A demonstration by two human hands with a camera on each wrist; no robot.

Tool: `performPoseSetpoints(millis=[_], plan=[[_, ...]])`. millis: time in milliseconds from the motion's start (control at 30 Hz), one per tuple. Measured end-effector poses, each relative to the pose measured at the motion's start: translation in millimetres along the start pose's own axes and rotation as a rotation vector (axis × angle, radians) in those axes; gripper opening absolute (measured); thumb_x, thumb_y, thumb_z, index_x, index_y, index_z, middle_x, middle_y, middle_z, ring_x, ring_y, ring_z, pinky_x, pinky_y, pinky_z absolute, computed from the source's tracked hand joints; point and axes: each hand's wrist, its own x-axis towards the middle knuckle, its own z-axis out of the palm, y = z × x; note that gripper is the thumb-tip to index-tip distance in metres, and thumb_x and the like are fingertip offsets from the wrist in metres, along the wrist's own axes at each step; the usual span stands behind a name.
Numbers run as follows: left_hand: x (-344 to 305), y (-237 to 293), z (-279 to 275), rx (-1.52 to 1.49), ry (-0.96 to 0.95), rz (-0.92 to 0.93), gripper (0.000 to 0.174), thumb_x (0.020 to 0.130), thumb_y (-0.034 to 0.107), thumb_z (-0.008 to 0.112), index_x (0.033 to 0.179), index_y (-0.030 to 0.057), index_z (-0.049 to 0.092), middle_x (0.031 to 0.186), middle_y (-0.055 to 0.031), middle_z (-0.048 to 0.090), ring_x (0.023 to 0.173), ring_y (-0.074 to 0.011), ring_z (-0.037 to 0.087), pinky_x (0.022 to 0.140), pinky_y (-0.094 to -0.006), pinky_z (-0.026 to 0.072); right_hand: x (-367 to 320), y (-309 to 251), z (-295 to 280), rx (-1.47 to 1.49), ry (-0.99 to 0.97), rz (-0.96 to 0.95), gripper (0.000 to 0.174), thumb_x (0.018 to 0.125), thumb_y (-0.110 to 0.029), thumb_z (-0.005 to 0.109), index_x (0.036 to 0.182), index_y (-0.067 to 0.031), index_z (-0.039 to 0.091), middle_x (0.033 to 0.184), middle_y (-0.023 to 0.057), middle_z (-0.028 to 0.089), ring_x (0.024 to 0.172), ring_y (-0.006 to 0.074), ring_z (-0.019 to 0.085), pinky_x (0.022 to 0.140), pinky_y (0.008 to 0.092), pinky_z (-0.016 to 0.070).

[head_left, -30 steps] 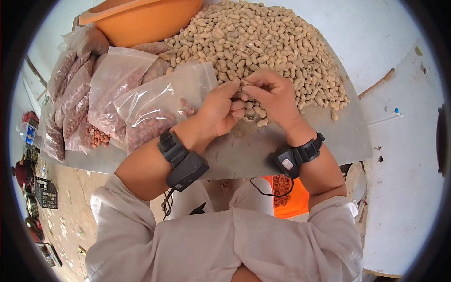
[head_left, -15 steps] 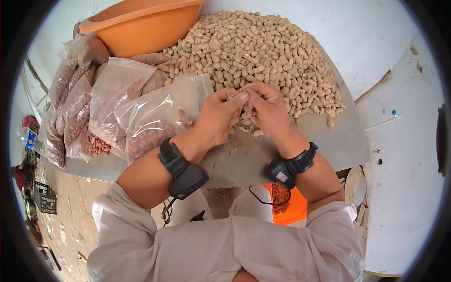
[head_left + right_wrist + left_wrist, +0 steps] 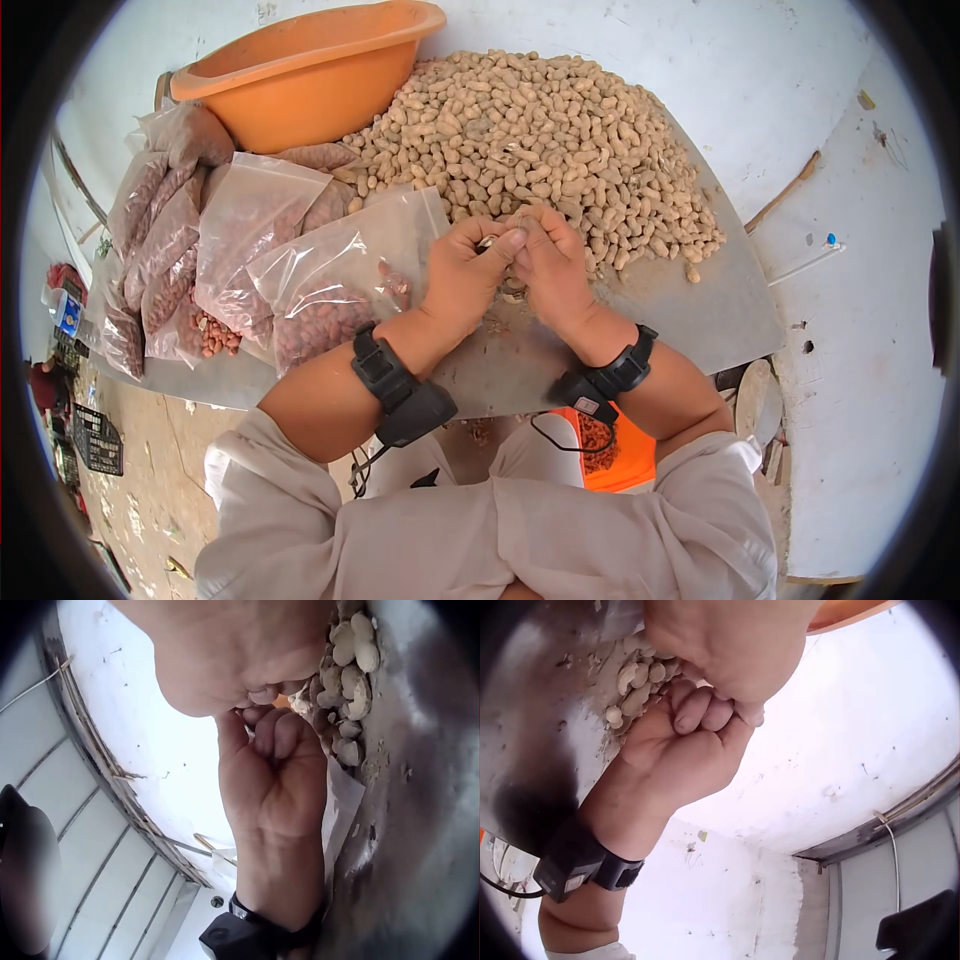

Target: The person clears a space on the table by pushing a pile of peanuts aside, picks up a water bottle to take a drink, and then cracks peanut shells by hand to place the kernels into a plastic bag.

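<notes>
My left hand point(image 3: 462, 278) and right hand point(image 3: 555, 272) meet at the near edge of a heap of unshelled peanuts point(image 3: 550, 140). Thumbs and fingertips pinch together at a peanut point(image 3: 487, 243), which the fingers mostly hide. In the left wrist view, the right hand's fingers curl inward under the left hand. The left hand's fingers point(image 3: 281, 739) are likewise curled in the right wrist view. Several peanuts in shell point(image 3: 637, 694) lie on the metal table just beside the hands. Left of the left hand lies a clear bag point(image 3: 350, 262) partly filled with reddish shelled peanuts.
More bags of shelled peanuts point(image 3: 165, 240) crowd the table's left side. Behind them an orange basin point(image 3: 310, 95) leans by the white wall. The grey metal tabletop point(image 3: 700, 320) ends near my body. Below it sits an orange container point(image 3: 630, 455) with reddish bits.
The head view has tilted up, so table and hands sit lower in it. The hands have drawn closer together, thumbs now meeting, and cover more of the peanut.
</notes>
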Motion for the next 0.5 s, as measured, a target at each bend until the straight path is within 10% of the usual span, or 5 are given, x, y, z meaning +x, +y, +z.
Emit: performPoseSetpoints(millis=[500], plan=[[-0.7, 4.6, 1.1, -0.14, -0.04, -0.077, 0.013, 0.089, 0.017, 0.06, 0.088, 0.0033, 0.058, 0.072, -0.0002, 0.057, 0.056, -0.0047, 0.045, 0.048, -0.0178, 0.0348, 1.1, -4.8, 5.4, 0.168, 0.029, 0.012, 0.015, 0.096, -0.016, 0.042, 0.09, -0.0067, 0.052, 0.072, -0.004, 0.048, 0.057, 0.0017, 0.041, 0.049, 0.0171, 0.0348]])
